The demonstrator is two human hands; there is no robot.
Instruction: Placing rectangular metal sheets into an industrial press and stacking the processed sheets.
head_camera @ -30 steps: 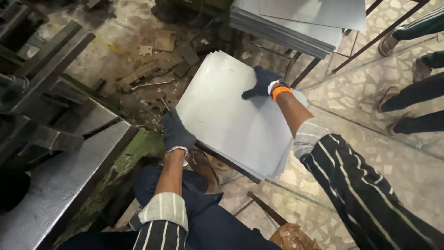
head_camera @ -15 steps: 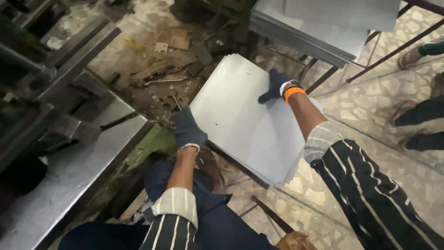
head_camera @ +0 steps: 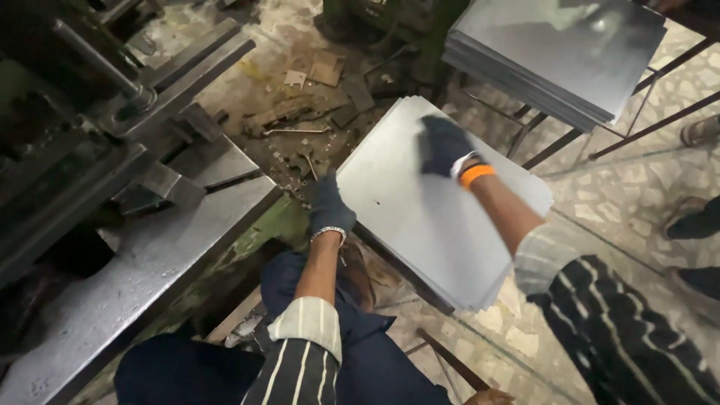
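Gritty floor (head_camera: 247, 67); grey sheets (head_camera: 420, 217) underhand

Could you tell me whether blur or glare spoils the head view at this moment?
Head view: the dark-gloved right hand is smeared by motion blur; the dark-gloved left hand is sharper; the pale grey metal sheets look matte, while the upper stack of shiny sheets carries soft reflections.

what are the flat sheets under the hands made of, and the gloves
The sheets look like thin sheet metal, probably steel or aluminium: pale grey, a dull matte sheen, crisp thin edges stacked in layers. A second stack on the rack looks the same, slightly glossier. The gloves on the left hand and right hand look like dark knitted fabric, soft and unshiny; any coating cannot be told.
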